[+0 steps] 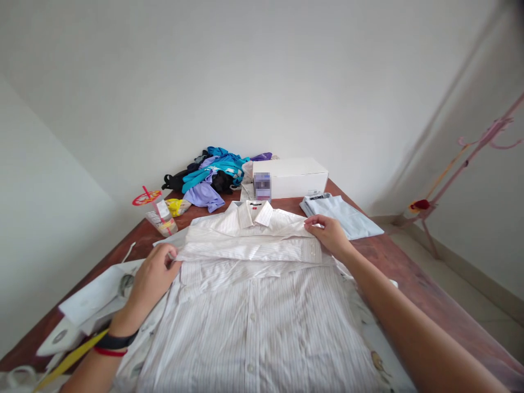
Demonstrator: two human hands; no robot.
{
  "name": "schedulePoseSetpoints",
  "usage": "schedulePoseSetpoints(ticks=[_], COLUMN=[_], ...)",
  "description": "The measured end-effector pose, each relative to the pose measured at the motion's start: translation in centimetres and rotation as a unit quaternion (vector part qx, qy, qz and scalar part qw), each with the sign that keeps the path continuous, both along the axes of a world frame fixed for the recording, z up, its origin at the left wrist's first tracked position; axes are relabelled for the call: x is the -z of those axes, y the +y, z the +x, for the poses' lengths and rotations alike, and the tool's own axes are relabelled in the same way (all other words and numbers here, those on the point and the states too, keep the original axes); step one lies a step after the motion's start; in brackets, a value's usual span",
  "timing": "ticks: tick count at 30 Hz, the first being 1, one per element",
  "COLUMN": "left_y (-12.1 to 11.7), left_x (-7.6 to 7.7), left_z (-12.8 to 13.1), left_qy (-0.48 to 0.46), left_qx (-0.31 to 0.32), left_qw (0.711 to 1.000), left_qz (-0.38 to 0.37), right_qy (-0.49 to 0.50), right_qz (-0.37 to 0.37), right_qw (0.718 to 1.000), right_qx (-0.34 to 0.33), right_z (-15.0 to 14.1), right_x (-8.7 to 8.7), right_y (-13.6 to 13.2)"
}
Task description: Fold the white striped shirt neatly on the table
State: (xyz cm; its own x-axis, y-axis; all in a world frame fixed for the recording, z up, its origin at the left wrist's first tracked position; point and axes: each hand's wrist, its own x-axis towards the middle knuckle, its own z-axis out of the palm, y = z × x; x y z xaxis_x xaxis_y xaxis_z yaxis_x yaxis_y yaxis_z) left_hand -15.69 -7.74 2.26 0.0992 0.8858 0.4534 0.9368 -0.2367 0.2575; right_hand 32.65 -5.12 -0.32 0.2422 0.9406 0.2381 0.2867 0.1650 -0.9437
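A white striped button-up shirt [254, 316] lies front side up, its collar [256, 214] toward the wall. One sleeve [249, 248] is laid across the chest from side to side. My left hand [158, 273] pinches cloth at the left end of that sleeve, fingers curled. My right hand [327, 234] is at the right shoulder, thumb and fingertips closed on the fabric by the cuff end. A black band and a red cord circle my left wrist. Beneath the shirt, a pale printed cloth [380, 349] shows at the right.
Behind the collar stand a white box [292, 177] and a small blurred pack [262, 187]. A heap of clothes [216, 174] and a drink cup [159, 215] are at back left. A folded light-blue shirt [341, 215] lies right; white packaging [98, 292] lies left. A pink rack [450, 180] stands beyond the table.
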Motion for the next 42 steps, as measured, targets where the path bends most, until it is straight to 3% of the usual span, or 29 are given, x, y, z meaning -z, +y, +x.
schedulePoseSetpoints(ticks=[4,11,16,20,26,30,33,36,39,42], left_y=[0.0,-0.5,0.0,0.2,-1.6,-2.2,-1.0,1.8,5.3,8.5], left_x=[0.2,0.0,-1.8,-2.8,-1.7,-2.6,-3.9,-4.1,-3.0,-1.2], left_z=[-1.3,-1.0,-0.5,-0.1,1.3,2.3,4.5,7.3,9.2,9.7], left_qy=[-0.026,0.074,0.17,0.213,0.284,0.274,0.161,0.07,0.103,0.121], left_qx=[0.103,0.051,0.119,0.122,0.086,0.08,0.099,0.177,0.264,0.287], left_qw=[0.994,0.996,0.973,0.961,0.953,0.955,0.981,0.981,0.956,0.943], left_qz=[-0.01,0.003,-0.102,-0.126,-0.061,-0.084,-0.047,-0.019,-0.07,-0.114], right_qy=[-0.023,-0.019,0.0,-0.013,0.013,-0.005,0.0,0.003,-0.023,-0.092], right_qz=[-0.01,-0.036,-0.1,-0.048,0.071,0.006,-0.093,-0.136,-0.138,-0.149], right_qw=[0.999,0.999,0.992,0.997,0.997,1.0,0.994,0.988,0.987,0.977], right_qx=[-0.023,-0.034,-0.082,-0.056,-0.004,-0.02,-0.056,-0.068,-0.08,-0.118], right_z=[0.4,0.9,1.3,1.7,2.3,2.1,1.9,1.8,1.9,2.2], right_x=[0.0,0.1,0.7,0.4,-0.6,-0.1,0.2,0.1,-0.3,-0.4], right_y=[0.0,0.2,0.3,0.6,1.0,1.0,0.6,0.2,-0.2,-0.1])
